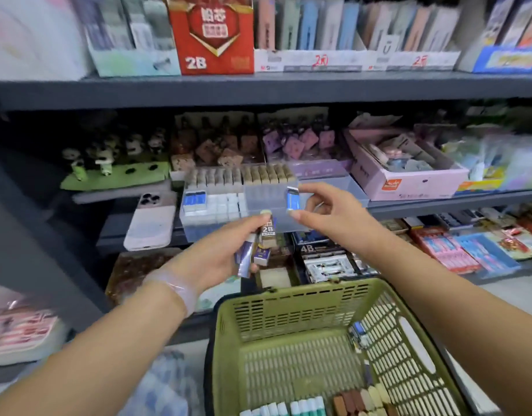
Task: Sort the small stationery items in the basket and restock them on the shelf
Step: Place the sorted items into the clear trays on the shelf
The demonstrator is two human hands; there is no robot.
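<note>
blue-sleeved small eraser (292, 200) pinched in my right hand (325, 210) over the clear plastic shelf tray (331, 187), probably to slot it; left hand (225, 250) clutches spare erasers (260, 244) above the green plastic basket (288, 298).

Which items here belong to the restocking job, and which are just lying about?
Job: blue eraser in right hand; erasers in left hand; clear tray; basket.
Lying about: phone; pink box; red 2B box.
</note>
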